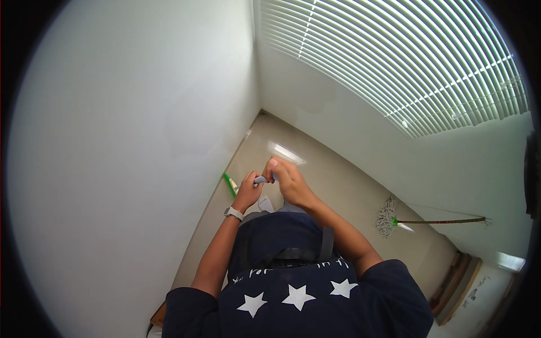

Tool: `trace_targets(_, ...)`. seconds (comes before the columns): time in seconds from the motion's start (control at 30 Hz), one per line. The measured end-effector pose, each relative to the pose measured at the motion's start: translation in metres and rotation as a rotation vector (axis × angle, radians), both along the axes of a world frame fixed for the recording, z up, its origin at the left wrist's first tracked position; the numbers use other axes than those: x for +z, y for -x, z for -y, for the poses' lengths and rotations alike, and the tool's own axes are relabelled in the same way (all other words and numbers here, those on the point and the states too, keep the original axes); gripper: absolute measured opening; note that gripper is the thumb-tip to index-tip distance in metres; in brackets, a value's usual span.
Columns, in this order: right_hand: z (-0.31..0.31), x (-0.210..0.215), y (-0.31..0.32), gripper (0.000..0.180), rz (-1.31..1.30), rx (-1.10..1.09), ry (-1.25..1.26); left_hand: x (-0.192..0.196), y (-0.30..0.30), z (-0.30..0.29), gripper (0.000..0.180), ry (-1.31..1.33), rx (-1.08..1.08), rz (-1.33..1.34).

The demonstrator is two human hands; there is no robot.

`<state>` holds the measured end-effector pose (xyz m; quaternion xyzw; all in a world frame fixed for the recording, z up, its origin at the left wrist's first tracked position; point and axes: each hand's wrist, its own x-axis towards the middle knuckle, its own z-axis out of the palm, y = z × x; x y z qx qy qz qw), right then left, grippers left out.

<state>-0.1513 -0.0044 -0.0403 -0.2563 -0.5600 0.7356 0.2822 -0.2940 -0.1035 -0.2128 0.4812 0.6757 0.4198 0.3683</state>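
In the corner by the white wall [129, 141], the left hand [248, 191] and right hand [287, 177] are both curled tight around a grey handle [260, 180]. Its green end [229, 185] is low by the wall. A mop [389, 217] lies well apart on the floor [338, 191].

— What sort of place is this?
— A bare room indoors, likely a home or a small office being cleaned: plain white walls [129, 141] meet in a corner above a beige floor [338, 186].
— What else shows it?
— White slatted blinds [394, 62] cover a window, and a string mop [406, 221] leans against the wall, its head on the floor.
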Motion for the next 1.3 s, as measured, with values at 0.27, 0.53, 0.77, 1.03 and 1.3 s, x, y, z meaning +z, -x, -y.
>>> trace_targets(0.27,0.028,-0.019,0.014,0.026,0.149,0.044,-0.467,-0.026,0.016,-0.045,0.019,-0.088,-0.148,-0.01)
trace_targets(0.53,0.03,0.02,0.004,0.019,0.151,0.092,-0.57,0.037,0.005,-0.07,0.026,-0.1,-0.131,0.033)
trace_targets(0.77,0.026,0.061,-0.013,0.03,0.117,0.035,-0.274,0.061,-0.005,-0.039,0.022,-0.081,-0.109,-0.034)
trace_targets(1.03,-0.012,-0.011,0.011,0.038,0.067,-0.125,-0.093,-0.03,0.002,-0.031,0.012,-0.038,-0.014,-0.049)
trace_targets(1.3,-0.019,-0.037,0.034,0.037,0.188,-0.155,-0.213,-0.112,0.017,-0.078,0.005,-0.045,-0.025,0.117)
